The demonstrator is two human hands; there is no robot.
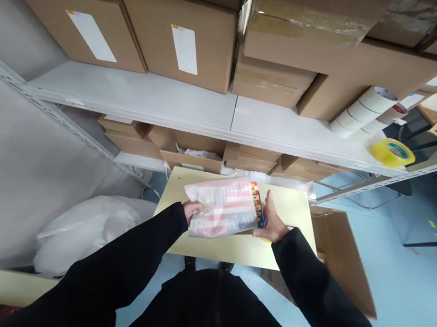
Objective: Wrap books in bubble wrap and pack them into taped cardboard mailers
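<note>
A frosted plastic bag (224, 207) with red-and-white stripes showing through it is held above a pale yellow table. From its right end sticks a patterned item (258, 203) in red, yellow and dark blue with stars; its kind I cannot make out. My left hand (193, 211) grips the bag's left end, thumb on top. At the right, my right hand (273, 223) is against the item's exposed end, thumb raised and spread away from the fingers. Something yellow and blue shows beside that palm, mostly hidden.
The pale yellow table (176, 241) stands against a grey shelf (163, 94) loaded with cardboard boxes (195, 34). White tape rolls (355, 117) and a yellow tape roll (392, 152) sit on the shelf's right end. An open carton (345, 255) is right of the table, a white plastic sack (84, 231) left.
</note>
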